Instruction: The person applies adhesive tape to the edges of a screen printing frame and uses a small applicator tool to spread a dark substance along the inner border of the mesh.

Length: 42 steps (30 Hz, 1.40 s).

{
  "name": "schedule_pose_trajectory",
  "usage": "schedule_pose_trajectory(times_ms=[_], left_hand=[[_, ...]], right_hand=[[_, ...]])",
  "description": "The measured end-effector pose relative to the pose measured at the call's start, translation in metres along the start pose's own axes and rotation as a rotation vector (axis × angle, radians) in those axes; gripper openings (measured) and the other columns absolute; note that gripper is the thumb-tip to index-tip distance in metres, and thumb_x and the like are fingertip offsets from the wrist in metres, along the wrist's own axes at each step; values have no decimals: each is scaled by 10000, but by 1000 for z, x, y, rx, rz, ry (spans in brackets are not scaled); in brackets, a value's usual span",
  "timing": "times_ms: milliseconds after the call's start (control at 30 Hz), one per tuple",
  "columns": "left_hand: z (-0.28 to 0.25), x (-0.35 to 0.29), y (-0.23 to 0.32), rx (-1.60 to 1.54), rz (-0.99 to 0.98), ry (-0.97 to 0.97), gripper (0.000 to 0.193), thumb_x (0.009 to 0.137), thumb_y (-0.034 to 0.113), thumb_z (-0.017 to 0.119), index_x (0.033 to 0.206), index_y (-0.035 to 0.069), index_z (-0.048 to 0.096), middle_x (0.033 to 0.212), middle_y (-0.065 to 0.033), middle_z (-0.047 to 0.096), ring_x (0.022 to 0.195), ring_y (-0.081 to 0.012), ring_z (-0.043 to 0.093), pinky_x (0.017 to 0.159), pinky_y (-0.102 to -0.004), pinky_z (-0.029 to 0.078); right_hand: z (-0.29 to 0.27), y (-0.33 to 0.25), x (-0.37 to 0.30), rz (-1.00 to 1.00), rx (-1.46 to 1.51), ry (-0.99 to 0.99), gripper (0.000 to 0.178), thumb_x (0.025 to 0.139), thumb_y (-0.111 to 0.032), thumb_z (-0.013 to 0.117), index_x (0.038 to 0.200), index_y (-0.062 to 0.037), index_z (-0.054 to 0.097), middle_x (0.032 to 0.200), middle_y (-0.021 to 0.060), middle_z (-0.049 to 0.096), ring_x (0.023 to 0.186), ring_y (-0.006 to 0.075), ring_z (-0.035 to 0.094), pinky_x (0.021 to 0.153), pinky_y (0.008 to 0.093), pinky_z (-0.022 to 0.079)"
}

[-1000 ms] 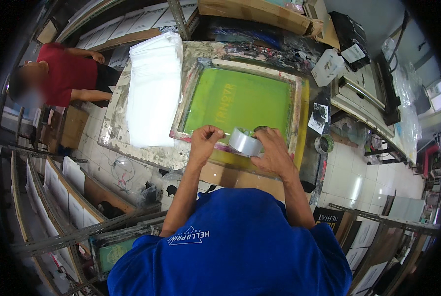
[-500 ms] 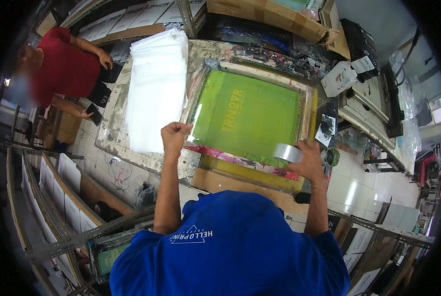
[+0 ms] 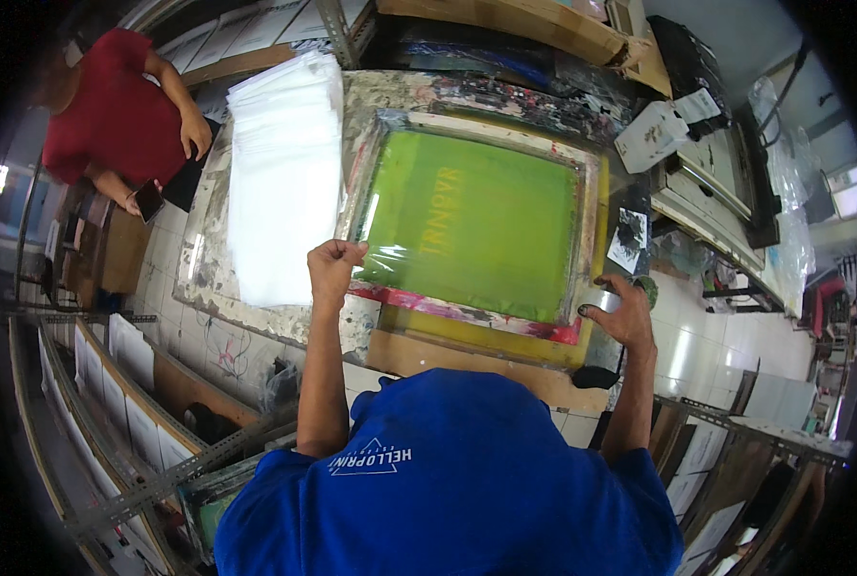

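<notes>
A screen-printing frame with green mesh lies on the worktable, lettering showing in the mesh. At the frame's near left corner my left hand is pinched closed on the end of a clear tape strip, which glints over the mesh edge. Beyond the near right corner, my right hand curls round a tape roll, mostly hidden by the fingers. How far the clear strip runs between my hands is hard to see. Beneath the frame shows a yellowish sheet.
A tall stack of white sheets stands left of the frame. A white container sits at the far right, near a small ink-stained paper. A person in a red shirt stands at the left with a phone. Metal racks flank me.
My right hand has moved right with the tape roll, off the frame's near right corner. My left hand stays at the left corner. The other person has shifted, raising the phone slightly.
</notes>
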<state>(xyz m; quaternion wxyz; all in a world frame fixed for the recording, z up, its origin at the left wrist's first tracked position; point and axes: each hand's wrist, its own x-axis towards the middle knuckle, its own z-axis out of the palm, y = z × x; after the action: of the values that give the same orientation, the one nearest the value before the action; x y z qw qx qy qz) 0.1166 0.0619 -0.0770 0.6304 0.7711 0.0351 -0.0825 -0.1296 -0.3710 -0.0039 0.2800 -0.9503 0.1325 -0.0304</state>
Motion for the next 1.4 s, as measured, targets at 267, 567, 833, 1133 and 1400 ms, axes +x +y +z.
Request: schedule_pose_trajectory(times_ms=[267,567,833,1133,1400], left_hand=[[-13,-1,-6,12,-46,63,180,815,96,802,786,-45,694,673,-67,663,610,-112,583,598,-248,450],[-33,5,4,27,-8,96,182,826,99,798,819,-49,693,699,-75,668,628,-124,583,637,-250,458],[-56,8,18,-18,108,153,166,819,113,819,812,3,695,707,-56,675,629,-119,615,651,-244,485],[-175,1,88,-14,561,305,56,902,24,662,867,-4,696,834,-65,685,802,-148,622,803,-288,497],[-317,-29,147,159,916,636,201,985,150,563,992,-6,689,988,-126,686,981,-243,642,955,-373,501]], right_hand=[[-1,24,5,42,-50,14,481,688,-246,855,1100,-76,674,856,154,717,824,352,700,727,404,537],[5,34,-2,43,358,16,418,735,-174,854,1082,-42,662,926,116,740,817,189,705,751,333,528],[0,27,-6,-18,403,7,291,722,-141,862,946,-16,723,849,104,735,760,195,705,729,321,543],[-91,-105,-34,-496,277,334,212,651,-247,796,788,-92,751,766,86,698,648,255,638,601,344,487],[-162,-191,-63,-1117,123,446,117,754,-171,767,868,-180,742,718,-20,678,606,72,615,510,242,445]])
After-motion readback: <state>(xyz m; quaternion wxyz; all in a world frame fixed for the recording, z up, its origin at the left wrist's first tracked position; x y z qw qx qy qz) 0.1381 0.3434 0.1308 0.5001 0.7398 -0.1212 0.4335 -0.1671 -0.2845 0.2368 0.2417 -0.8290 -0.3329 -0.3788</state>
